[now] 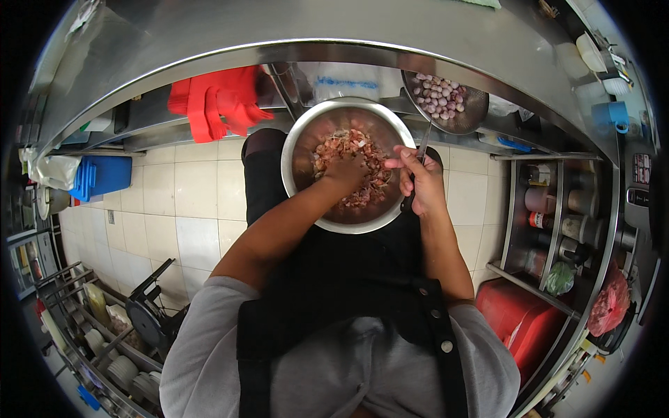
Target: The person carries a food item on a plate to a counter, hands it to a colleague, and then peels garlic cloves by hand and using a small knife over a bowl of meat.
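Note:
A large steel bowl (295, 129) rests on my lap, its bottom covered with small reddish-brown shallots and loose skins (359, 143). My left hand (346, 173) reaches down into this heap, and its fingers are hidden or blurred among the pieces. At the bowl's right rim my right hand (423, 177) is closed around the dark handle of a knife (423, 143), whose blade points up and away from me. Some right-hand fingers extend toward the bowl. Just beyond the blade, a perforated metal colander (475, 111) holds several pale, peeled shallots.
A steel counter (279, 28) spans the far side, above a lower shelf with red bags (219, 101). A blue bin (108, 175) stands left. On the right are a rack of jars (557, 216) and a red container (519, 324). A black chair (150, 317) stands behind left.

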`<state>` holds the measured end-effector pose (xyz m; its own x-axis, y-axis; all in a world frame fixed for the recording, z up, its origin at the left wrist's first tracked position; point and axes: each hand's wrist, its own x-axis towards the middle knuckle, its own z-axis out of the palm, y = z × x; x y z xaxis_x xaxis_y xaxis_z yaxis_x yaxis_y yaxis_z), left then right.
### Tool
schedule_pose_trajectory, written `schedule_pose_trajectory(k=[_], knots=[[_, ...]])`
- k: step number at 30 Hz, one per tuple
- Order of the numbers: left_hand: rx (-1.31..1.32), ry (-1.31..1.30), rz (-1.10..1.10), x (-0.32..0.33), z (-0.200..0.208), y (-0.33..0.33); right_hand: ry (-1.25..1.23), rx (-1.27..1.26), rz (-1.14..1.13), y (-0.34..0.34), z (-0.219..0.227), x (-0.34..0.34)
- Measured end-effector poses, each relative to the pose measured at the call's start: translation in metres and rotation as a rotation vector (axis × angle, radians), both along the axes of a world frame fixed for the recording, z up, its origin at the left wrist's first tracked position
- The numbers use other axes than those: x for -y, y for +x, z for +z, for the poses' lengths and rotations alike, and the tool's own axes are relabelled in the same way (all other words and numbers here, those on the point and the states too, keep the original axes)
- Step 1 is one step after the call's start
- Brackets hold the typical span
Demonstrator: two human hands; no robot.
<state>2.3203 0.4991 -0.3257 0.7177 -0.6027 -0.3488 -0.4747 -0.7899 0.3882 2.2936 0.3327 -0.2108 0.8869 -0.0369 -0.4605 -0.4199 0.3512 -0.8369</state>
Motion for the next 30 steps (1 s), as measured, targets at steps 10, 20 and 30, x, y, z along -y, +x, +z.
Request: schedule_pose_trajectory(k=[10, 20, 30], knots=[[-0.163, 0.393, 0.034, -0.042, 0.028, 0.038, -0.028, -0.043, -0.014, -0.007, -0.006, 0.001], [0.119, -0.338, 0.236, -0.060, 0.058, 0.027, -0.085, -0.040, 0.124, -0.010, -0.013, -0.016], [-1.081, -1.384, 0.821, -0.054, 0.075, -0.001, -0.434, 0.182, 0.176, -0.015, -0.029, -0.049]])
